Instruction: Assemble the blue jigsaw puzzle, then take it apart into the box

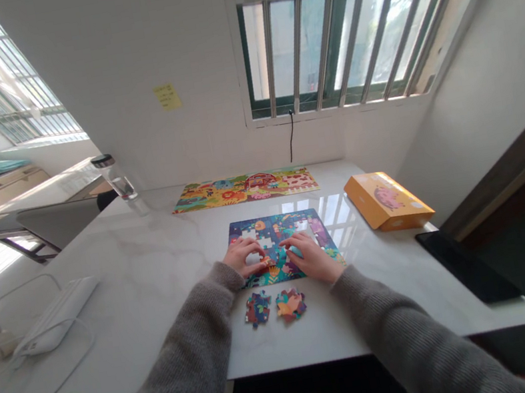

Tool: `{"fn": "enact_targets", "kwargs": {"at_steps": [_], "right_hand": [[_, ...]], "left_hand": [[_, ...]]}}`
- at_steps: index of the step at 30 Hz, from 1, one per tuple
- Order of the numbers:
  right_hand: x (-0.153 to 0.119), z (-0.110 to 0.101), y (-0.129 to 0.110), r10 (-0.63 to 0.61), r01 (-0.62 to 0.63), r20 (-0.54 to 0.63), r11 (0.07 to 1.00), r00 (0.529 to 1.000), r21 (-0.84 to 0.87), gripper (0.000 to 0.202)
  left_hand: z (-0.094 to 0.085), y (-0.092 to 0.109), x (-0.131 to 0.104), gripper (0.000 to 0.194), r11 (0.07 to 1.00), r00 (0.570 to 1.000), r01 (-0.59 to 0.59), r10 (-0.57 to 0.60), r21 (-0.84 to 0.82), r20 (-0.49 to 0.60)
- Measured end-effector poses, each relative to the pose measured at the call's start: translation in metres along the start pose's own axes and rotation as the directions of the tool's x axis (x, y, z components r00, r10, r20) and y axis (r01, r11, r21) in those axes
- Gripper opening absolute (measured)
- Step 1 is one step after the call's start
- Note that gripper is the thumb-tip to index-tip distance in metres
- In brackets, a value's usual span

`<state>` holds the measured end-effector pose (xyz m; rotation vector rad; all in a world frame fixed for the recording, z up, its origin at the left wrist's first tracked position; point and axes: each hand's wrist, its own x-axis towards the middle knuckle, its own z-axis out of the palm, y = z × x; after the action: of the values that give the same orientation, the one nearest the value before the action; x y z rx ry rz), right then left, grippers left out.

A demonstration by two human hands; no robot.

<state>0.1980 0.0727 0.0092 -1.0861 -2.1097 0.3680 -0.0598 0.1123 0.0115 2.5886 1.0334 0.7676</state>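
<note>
**Jigsaw at clock center, both hands on it, gaps still open**

Clock is centered on the jigsaw [278,258], 12 pointing away from the wearer. It lies flat on the white marbled table [163,322], mostly dark blue with bright pictures. Pale piece-shaped gaps show toward 10 and 1.

Left hand [245,257]: at the 9 edge, palm down, curved over the board. Thumb and forefinger apart, fingertips at the board's inner area. Right hand [311,257]: comes in from 4, fingers bent, tips near board center. Can't tell if it's pinching a piece (fingers hide the contact). Hands are apart from each other, only a narrow span between the fingertips.

Two loose clusters of pieces sit just beyond the near edge: blue-brown cluster [258,309] at 7, orange-pink cluster [290,304] at 6. They're apart from each other.

Farm-picture strip [246,189] lies flat at 11, near the wall. Orange box [385,200] between 2 and 3, black flat slab [468,265] between 3 and 4. Clear bottle [117,178] upright at 10, white power strip [60,317] with cables between 8 and 9.
</note>
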Motion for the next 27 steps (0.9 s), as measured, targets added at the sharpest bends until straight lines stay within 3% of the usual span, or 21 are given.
{"fn": "enact_targets", "kwargs": {"at_steps": [15,27], "right_hand": [[-0.005,0.008,0.006,-0.059,0.078,0.132,0.988,0.989,-0.137,0.021],[-0.005,0.005,0.002,-0.039,0.069,0.165,0.981,0.986,-0.179,0.021]], "left_hand": [[0.011,-0.007,-0.005,0.023,0.995,0.998,0.029,-0.034,0.093,0.052],[0.002,-0.012,0.000,0.022,0.997,0.999,-0.035,0.037,-0.068,0.029]]}}
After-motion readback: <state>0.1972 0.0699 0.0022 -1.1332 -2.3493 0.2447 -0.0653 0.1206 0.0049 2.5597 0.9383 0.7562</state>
